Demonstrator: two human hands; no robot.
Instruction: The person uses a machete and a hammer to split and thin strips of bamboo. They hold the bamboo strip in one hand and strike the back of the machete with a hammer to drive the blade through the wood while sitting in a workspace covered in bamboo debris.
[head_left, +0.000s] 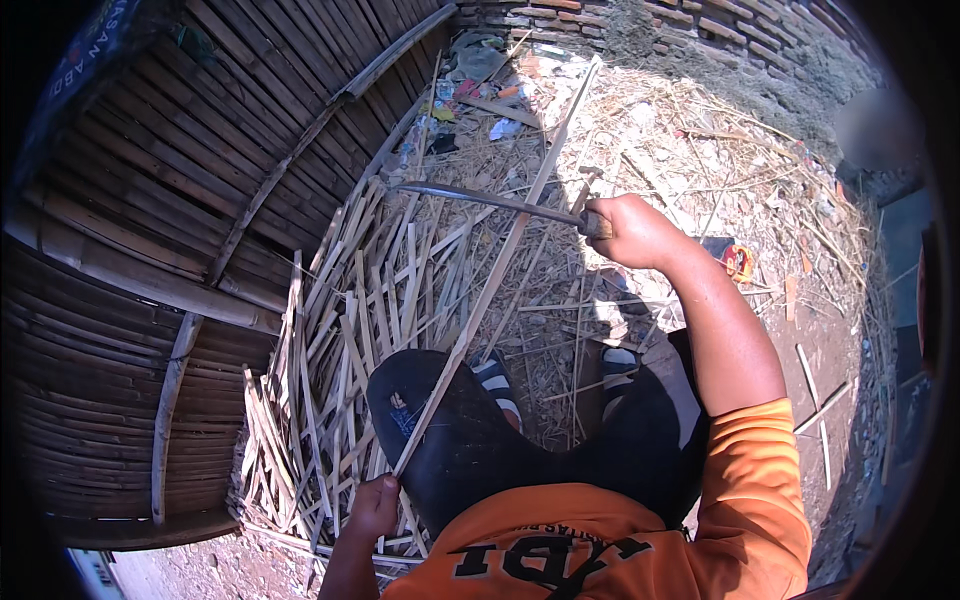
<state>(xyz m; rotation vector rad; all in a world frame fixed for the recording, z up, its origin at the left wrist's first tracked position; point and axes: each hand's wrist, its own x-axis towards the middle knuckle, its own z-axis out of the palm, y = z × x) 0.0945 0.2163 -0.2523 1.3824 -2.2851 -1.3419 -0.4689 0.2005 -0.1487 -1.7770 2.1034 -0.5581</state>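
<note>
A long bamboo strip (497, 268) slants from my left hip over my knee and away to the far middle. My left hand (374, 507) pinches its near end, low beside my thigh. My right hand (632, 231) is wrapped round the handle of a long-bladed knife (480, 198), held out ahead of me at the right. Its dark, slightly curved blade points left and crosses the strip, seeming to touch it. Part of the wooden handle shows beyond my fist.
A heap of split bamboo strips (345, 340) lies left of my legs, beside a woven bamboo wall (190, 180). Straw and shavings (690, 130) cover the ground ahead, up to a brick wall (735, 30). Scraps of litter (470, 90) lie at the far left. Loose strips (823, 410) rest at the right.
</note>
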